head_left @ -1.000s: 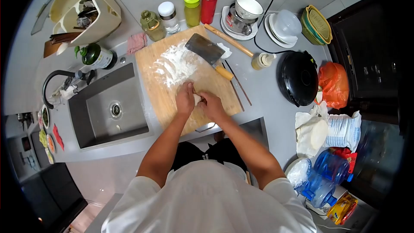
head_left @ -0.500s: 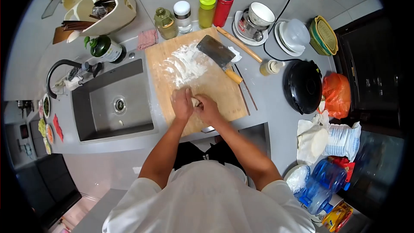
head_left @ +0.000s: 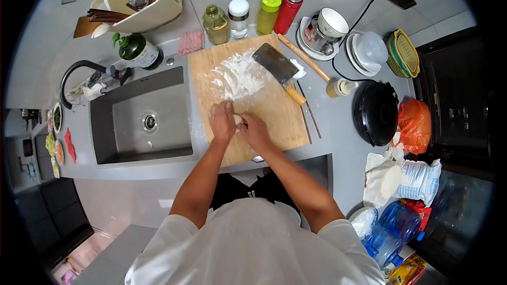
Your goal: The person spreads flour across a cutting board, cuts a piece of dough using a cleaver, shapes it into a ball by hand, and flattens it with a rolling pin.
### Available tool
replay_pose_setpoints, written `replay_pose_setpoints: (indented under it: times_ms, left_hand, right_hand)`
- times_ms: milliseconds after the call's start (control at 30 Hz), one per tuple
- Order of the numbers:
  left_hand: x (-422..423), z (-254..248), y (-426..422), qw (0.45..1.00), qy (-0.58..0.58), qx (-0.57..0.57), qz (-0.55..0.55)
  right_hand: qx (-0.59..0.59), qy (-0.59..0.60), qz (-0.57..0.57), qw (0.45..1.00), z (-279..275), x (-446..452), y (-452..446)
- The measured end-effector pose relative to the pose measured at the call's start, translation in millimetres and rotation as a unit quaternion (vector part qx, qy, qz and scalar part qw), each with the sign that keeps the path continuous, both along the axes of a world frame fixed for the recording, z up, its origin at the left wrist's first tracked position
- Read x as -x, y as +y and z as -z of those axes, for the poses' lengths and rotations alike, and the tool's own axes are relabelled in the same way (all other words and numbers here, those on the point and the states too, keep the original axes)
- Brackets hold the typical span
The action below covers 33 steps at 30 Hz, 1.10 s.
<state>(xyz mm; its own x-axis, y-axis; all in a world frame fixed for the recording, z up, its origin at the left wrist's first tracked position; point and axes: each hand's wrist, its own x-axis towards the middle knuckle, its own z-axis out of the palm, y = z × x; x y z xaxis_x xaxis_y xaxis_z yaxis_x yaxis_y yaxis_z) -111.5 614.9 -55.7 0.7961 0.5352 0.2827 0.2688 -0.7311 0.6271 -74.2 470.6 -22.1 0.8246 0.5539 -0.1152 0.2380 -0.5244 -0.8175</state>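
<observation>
A small pale piece of dough is held between my two hands, low over the wooden board. My left hand closes on its left side, thumb on top. My right hand grips the other side with bent fingers, which partly hide the dough. Beyond the hands, white flour is spread over the board. A cleaver with a wooden handle lies at the board's right edge, its blade toward the back.
Left of the board is a sink with a black faucet. A rolling pin and chopsticks lie to the right, near a small bottle and a black round appliance. Several bottles stand behind, including a red flask.
The view has turned slightly, so the counter items appear shifted right. Both hands stay together on the dough, with the fingers slightly moved.
</observation>
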Motion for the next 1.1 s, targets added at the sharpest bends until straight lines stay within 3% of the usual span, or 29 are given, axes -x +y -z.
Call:
replay_pose_setpoints:
  times_ms: [33, 133, 167, 233, 267, 300, 400, 500, 600, 667, 733, 800, 833, 867, 900, 967, 1067, 1100]
  left_hand:
    - [-10.1, -0.3, 5.2, 0.998, 0.006, -0.069, -0.004]
    - [-36.4, -4.4, 18.2, 0.994, 0.057, -0.077, -0.046]
    - [-36.9, -7.6, 18.2, 0.993, 0.014, 0.102, -0.065]
    - [-29.9, 0.3, 14.5, 0.889, -0.066, 0.444, -0.085]
    - [-18.2, 3.2, 11.2, 0.866, -0.09, 0.484, -0.088]
    - [-3.4, 3.2, 7.0, 0.907, -0.062, 0.412, -0.068]
    - [15.5, -2.6, 1.1, 0.986, -0.012, 0.166, -0.003]
    - [-4.9, 1.8, 8.6, 0.999, 0.012, -0.034, -0.008]
    - [-33.6, 2.1, 24.4, 0.996, 0.056, -0.015, -0.061]
    - [-33.0, -9.3, 21.8, 0.961, -0.009, 0.264, -0.074]
    - [-21.2, -9.1, 18.7, 0.854, -0.098, 0.508, -0.056]
    - [6.6, -4.0, 7.9, 0.917, -0.025, 0.397, -0.027]
    - [15.5, -2.4, 4.6, 0.941, 0.011, 0.339, -0.014]
    - [20.5, -0.2, 4.2, 0.985, -0.006, 0.171, 0.013]
    - [18.4, 0.0, 6.5, 0.996, 0.008, 0.083, 0.008]
    - [2.8, 1.2, 13.4, 0.995, 0.035, -0.095, 0.0]
    - [-26.3, 8.6, 30.9, 0.992, 0.085, -0.08, -0.041]
    - [-26.0, 4.2, 29.9, 0.994, 0.042, 0.077, -0.058]
  right_hand:
    - [0.022, -0.007, 0.017, 1.0, 4.2, -7.2, 13.3]
    - [0.011, -0.059, 0.038, 0.997, 13.7, -15.6, 29.0]
    - [-0.011, -0.091, 0.039, 0.995, 12.2, -22.5, 34.4]
    - [-0.076, -0.091, 0.015, 0.993, -2.6, -13.7, 28.9]
    - [-0.084, -0.107, -0.025, 0.99, -11.6, -6.4, 18.0]
    - [-0.091, -0.12, -0.067, 0.986, -17.6, 3.8, 9.9]
    - [-0.148, 0.086, 0.033, 0.985, -12.5, 20.7, 1.9]
    - [-0.012, -0.03, 0.019, 0.999, 8.0, 2.6, 17.1]
    - [0.008, -0.053, 0.043, 0.998, 12.9, -17.6, 39.8]
    - [-0.036, -0.124, 0.024, 0.991, 7.6, -19.2, 39.9]
    - [-0.065, -0.141, -0.008, 0.988, -2.9, -16.9, 30.1]
    - [-0.076, -0.098, -0.063, 0.99, -17.9, 2.3, 9.1]
    - [-0.098, -0.052, -0.036, 0.993, -18.8, 7.9, 8.6]
    - [-0.119, -0.007, -0.007, 0.993, -19.2, 12.6, 7.7]
    - [-0.139, 0.038, 0.024, 0.989, -15.4, 14.1, 6.9]
    - [-0.049, -0.006, 0.037, 0.998, -4.0, 4.4, 19.4]
    - [-0.003, 0.007, 0.049, 0.999, -0.8, -8.6, 37.3]
    - [-0.006, 0.017, 0.052, 0.999, -2.6, -15.7, 42.6]
